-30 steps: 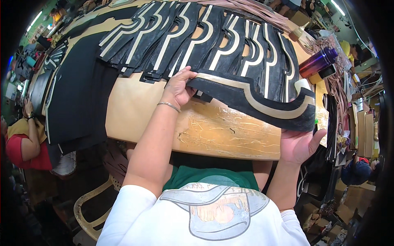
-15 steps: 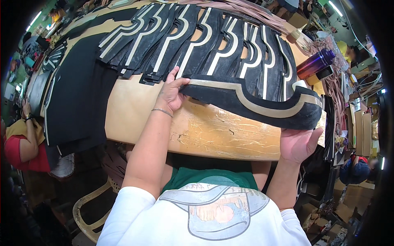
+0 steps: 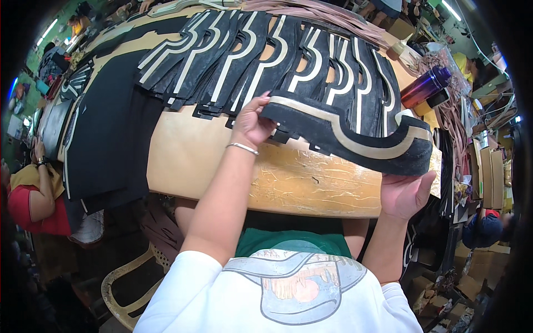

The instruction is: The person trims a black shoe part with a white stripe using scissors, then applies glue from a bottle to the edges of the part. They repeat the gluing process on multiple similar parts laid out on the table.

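Note:
A curved black cut-out piece with a cream strip along it [image 3: 363, 145] is held up between my two hands above the table's near part. My left hand [image 3: 256, 123] grips its left end, fingers closed round the edge. At the right end, my right hand [image 3: 407, 195] supports it from below; the thumb shows at the side and the other fingers are hidden behind the piece. Just beyond lie rows of similar black pieces with cream strips [image 3: 236, 58], overlapping in stacks.
The tan table [image 3: 194, 161] has scratchy glue-like streaks near its front edge. Large black sheets [image 3: 108, 127] hang over its left side. A purple-red bottle [image 3: 425, 86] lies tilted at the right. Another person in red [image 3: 41, 202] sits at the left, beside a plastic chair [image 3: 125, 288].
My left hand has moved right, bringing the piece's left end closer to my right hand, so the piece looks more bowed. My right hand has hardly moved.

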{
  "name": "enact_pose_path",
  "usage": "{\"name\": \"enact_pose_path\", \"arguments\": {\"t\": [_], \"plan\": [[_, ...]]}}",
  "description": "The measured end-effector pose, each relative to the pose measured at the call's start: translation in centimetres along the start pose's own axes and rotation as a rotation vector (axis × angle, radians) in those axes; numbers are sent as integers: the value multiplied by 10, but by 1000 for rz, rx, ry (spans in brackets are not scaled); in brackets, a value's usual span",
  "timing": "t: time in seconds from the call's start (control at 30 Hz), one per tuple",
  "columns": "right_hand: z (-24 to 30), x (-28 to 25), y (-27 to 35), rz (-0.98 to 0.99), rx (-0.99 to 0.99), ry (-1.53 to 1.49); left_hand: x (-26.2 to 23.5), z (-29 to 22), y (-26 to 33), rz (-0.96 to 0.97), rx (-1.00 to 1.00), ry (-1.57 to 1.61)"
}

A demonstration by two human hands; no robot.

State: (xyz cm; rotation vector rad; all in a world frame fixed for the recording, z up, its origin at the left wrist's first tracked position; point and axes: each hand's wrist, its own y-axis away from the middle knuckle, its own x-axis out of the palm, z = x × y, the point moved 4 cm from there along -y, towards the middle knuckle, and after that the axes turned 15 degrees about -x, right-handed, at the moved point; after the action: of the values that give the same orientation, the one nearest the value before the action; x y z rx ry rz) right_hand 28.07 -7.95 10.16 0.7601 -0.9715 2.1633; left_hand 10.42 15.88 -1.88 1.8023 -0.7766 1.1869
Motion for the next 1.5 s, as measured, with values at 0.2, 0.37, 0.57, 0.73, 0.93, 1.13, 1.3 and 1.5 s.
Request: {"name": "enact_pose_path", "arguments": {"t": [0.2, 0.37, 0.57, 0.73, 0.93, 1.13, 1.3, 1.5], "plan": [[1, 5, -2, 78, 15, -6, -13, 9, -17, -113, 49, 117], [7, 6, -9, 86, -10, 7, -14, 7, -15, -134, 75, 51], [-6, 12, -100, 170, 68, 82, 29, 29, 38, -104, 255, -322], [-86, 23, -203, 390, 451, -177, 28, 47, 51, -217, 411, -361], [-190, 15, -271, 365, 466, -114, 24, 35, 30, -449, 438, -457], [-300, -42, -240, 66, 792, 169, -4, 22, 1, -564, 421, -659], [-304, -53, -243, 97, 845, 201, 10, 23, 3, -456, 345, -577], [-281, -17, -245, 141, 708, -29, 34, 21, 3, -479, 483, -882]]}}
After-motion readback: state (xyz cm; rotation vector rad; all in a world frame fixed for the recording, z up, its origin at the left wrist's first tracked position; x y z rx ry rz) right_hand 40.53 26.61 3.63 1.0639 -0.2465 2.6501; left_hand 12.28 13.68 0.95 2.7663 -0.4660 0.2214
